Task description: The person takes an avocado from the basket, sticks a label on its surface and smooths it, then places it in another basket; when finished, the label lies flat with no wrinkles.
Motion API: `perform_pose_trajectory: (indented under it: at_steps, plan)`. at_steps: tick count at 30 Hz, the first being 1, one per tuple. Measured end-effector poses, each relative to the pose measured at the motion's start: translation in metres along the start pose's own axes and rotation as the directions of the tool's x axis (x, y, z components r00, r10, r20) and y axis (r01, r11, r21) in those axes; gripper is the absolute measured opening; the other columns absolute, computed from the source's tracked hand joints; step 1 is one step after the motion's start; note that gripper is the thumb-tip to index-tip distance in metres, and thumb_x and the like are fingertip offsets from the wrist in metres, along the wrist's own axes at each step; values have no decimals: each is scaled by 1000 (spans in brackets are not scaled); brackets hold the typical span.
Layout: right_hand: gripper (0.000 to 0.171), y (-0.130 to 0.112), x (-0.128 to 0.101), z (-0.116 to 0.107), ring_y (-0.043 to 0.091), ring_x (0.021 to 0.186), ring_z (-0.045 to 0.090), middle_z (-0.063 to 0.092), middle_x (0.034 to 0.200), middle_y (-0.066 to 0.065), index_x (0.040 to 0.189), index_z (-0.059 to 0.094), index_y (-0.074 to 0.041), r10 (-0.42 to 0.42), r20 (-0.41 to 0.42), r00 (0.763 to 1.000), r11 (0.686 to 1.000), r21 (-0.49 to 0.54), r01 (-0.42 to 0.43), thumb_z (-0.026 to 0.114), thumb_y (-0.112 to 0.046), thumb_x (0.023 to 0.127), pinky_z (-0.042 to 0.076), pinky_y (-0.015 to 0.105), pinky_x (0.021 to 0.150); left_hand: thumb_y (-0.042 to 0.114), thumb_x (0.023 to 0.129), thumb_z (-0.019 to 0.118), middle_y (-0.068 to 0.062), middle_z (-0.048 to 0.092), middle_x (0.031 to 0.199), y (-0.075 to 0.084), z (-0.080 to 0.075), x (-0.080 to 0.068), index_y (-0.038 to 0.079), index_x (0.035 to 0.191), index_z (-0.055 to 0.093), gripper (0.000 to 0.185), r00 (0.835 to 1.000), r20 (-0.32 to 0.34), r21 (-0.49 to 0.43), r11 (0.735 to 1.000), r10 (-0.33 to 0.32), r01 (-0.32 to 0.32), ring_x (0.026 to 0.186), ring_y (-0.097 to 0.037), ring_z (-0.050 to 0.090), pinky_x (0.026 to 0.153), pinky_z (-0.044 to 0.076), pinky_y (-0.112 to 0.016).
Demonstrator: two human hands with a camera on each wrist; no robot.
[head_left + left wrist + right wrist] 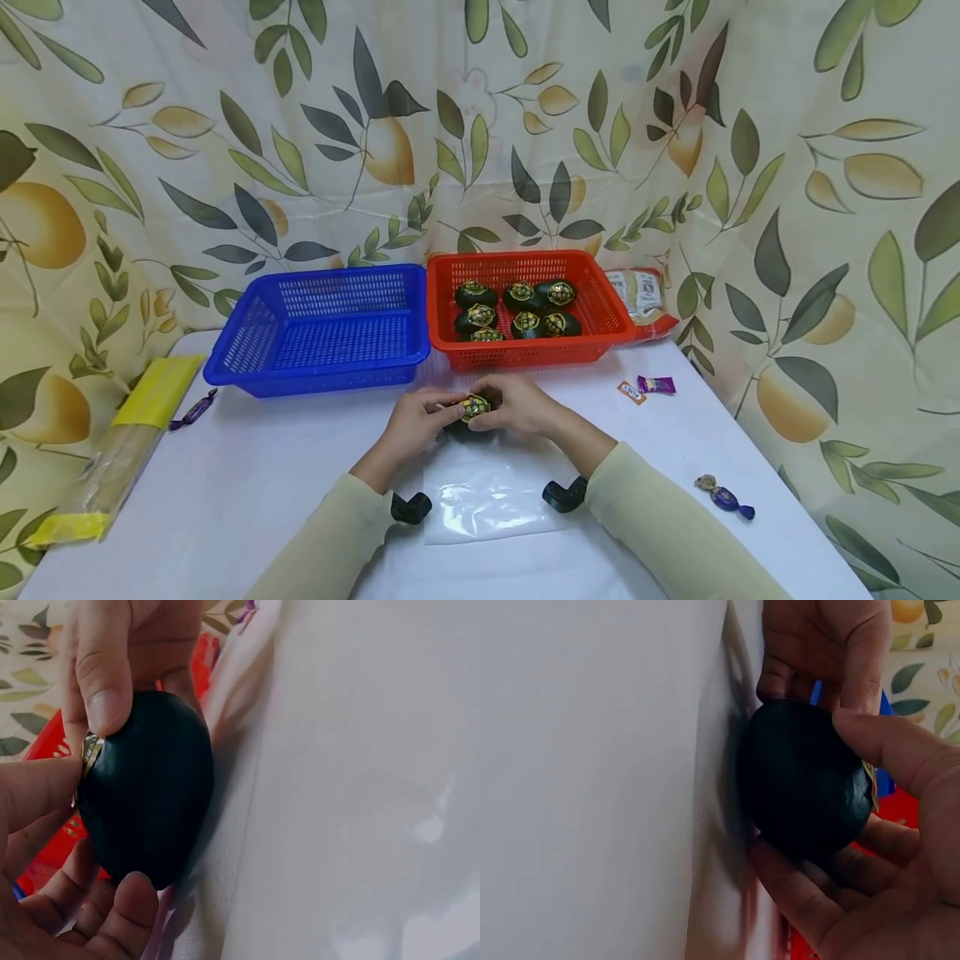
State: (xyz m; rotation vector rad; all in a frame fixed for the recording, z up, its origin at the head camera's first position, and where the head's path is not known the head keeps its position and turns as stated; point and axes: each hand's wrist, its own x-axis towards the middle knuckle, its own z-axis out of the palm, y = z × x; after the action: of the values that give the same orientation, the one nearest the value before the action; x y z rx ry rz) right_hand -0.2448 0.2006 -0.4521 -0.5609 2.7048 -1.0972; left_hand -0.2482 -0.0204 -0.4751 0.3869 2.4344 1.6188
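Hands meet over the bench [247,467], just in front of the red basket [600,310]. Left hand [408,425] and right hand [517,406] both grip one black egg [474,408] with a gold label, fingers [101,675] curled round it from either side. Egg sits just above a clear plastic bag [487,500]. More black eggs [517,310] lie in the red basket; blue basket [322,329] stands touching its left side.

The head camera looked forward and down across the tabletop [247,467] from above. Both wrist cameras sat very close, sharing one dark egg [146,787] between the hands.
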Motion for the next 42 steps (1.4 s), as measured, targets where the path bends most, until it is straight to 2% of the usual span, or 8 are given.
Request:
perform_pose_trajectory:
  at_steps: [6,10,13,16,20,23,32,42]
  plan:
    - [53,7,-2,-3,13,98,63,73,109,-2,126,68,-12,-22,26,999,1000,17,21,88,-34,82,55,36,92,28,95,77,-5,74,107,3,-2,5,12,122,76,32,996,34,-49,996,-77,79,87,-20,65,69,58,-32]
    - [55,13,-14,-12,14,104,64,72,115,-2,131,67,-13,-30,70,997,999,47,27,86,-34,84,55,38,97,30,103,66,-12,73,117,11,0,14,5,132,68,38,988,49,-189,970,-147,154,100,-29,69,84,61,-35]
    - [52,14,-28,-26,15,108,63,71,118,-4,131,67,-16,-19,137,990,997,81,8,85,-34,85,53,42,102,31,106,61,-20,68,133,19,6,21,-1,141,57,47,978,82,-409,888,-192,209,120,-35,66,101,57,-39]
    - [49,14,-42,-45,18,111,61,70,119,-5,131,67,-20,-11,204,979,995,103,-10,83,-35,87,50,44,103,30,107,59,-24,59,145,28,14,31,-3,144,50,50,971,114,-613,755,-208,234,132,-36,60,110,52,-40]
    - [52,10,-55,-77,23,115,59,68,122,-2,135,66,-20,8,251,968,990,136,-43,81,-34,87,51,42,100,32,107,59,-23,60,144,39,24,42,-1,140,53,47,964,95,-769,596,-249,230,124,-30,65,106,54,-35]
    - [54,7,-58,-104,26,117,58,68,124,2,138,65,-18,32,247,968,986,148,-71,81,-32,88,53,39,96,32,107,59,-20,68,133,45,30,47,0,136,58,43,955,63,-815,537,-290,217,111,-25,72,97,59,-32]
    - [59,8,-12,-178,31,124,55,63,135,11,143,60,-15,110,191,975,969,198,-148,81,-24,88,53,40,101,22,107,60,-17,76,113,48,35,52,0,131,58,33,963,28,-840,516,-266,167,102,-28,76,87,63,-32]
    - [65,30,83,-203,28,110,62,56,139,17,149,49,-6,265,218,939,925,218,-311,77,-17,91,50,51,109,21,106,61,-17,78,109,50,34,52,-3,127,60,32,958,25,-827,533,-287,181,92,-22,78,84,63,-32]
